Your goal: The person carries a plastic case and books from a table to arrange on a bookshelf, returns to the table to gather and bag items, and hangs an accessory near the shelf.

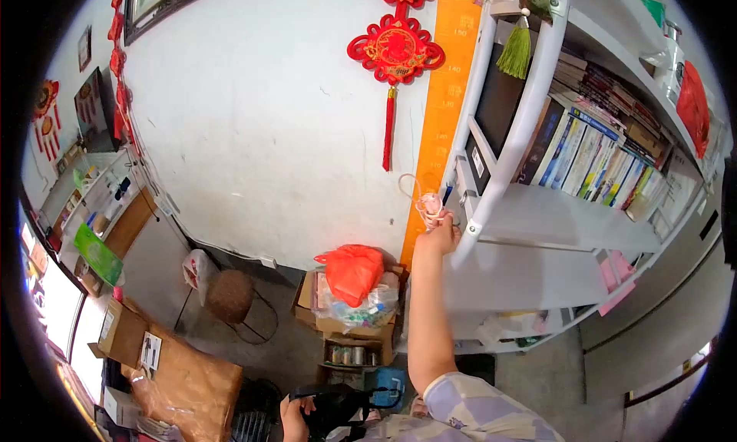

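My right hand (441, 233) is raised at the end of an outstretched arm, beside the front post of the white shelf unit. Its fingers are closed on a pale pink looped cord (430, 205), one loop of which sticks out to the left in front of the orange height chart (447, 81). Low in the view, my left hand (297, 415) is beside a black bag (335, 411), its fingers curled against the bag's edge. What the left fingers grip is too small to make out.
The white shelf (537, 277) with books (595, 162) fills the right side. Below the wall are a box with a red plastic bag (353, 273) and a round brown stool (229, 296). A brown-covered table (188, 384) stands lower left. A red knot ornament (396, 50) hangs above.
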{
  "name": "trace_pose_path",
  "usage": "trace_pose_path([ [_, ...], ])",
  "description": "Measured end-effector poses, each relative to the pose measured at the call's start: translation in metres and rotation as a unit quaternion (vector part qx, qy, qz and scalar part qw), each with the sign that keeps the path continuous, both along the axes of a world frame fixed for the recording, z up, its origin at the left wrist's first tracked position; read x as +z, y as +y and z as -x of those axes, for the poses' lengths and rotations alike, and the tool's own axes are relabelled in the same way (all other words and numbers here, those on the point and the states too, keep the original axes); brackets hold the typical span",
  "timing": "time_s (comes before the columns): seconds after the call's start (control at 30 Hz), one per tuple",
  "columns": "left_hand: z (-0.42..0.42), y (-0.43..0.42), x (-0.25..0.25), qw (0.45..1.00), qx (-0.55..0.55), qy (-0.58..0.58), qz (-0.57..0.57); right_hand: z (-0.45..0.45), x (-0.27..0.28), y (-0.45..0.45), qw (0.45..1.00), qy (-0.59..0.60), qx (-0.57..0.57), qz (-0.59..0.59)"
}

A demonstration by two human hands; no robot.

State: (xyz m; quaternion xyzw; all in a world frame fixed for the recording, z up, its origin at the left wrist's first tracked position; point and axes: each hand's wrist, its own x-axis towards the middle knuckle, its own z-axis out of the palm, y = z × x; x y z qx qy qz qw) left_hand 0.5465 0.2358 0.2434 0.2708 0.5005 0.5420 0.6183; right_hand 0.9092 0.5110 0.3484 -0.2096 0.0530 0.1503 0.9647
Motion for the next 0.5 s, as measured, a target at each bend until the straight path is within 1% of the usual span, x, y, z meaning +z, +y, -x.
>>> trace_pose_path([
  [0.03, 0.000, 0.002, 0.003, 1.000, 0.008, 0.021, 0.018, -0.001, 0.000, 0.002, 0.999, 0.022, -0.025, 0.009],
  [0.1, 0.006, 0.005, 0.006, 0.998, -0.030, 0.048, 0.003, 0.003, 0.009, 0.003, 0.994, 0.070, -0.075, 0.026],
  [0.13, 0.009, 0.006, 0.007, 0.997, -0.049, 0.064, -0.006, -0.005, -0.008, 0.011, 0.996, 0.046, -0.082, -0.005],
  [0.23, 0.010, 0.003, 0.011, 0.993, -0.049, 0.069, -0.085, -0.018, -0.060, 0.030, 0.996, -0.017, -0.063, 0.058],
  [0.27, 0.013, 0.003, 0.006, 0.988, -0.062, 0.068, -0.124, -0.006, -0.045, 0.007, 0.986, -0.137, 0.011, -0.094],
  [0.33, 0.010, 0.005, 0.004, 0.991, -0.043, 0.080, -0.101, 0.006, -0.007, -0.010, 0.999, -0.013, 0.015, -0.043],
  [0.37, 0.007, 0.005, 0.006, 0.992, -0.035, 0.087, -0.087, 0.008, 0.000, -0.012, 0.999, 0.050, 0.016, -0.014],
  [0.4, 0.002, 0.006, 0.008, 0.995, -0.032, 0.076, -0.058, 0.004, -0.010, -0.008, 0.998, 0.027, 0.039, -0.038],
  [0.5, -0.010, 0.012, 0.007, 0.991, -0.072, 0.082, -0.071, -0.001, 0.000, -0.008, 0.993, 0.025, 0.069, -0.095],
])
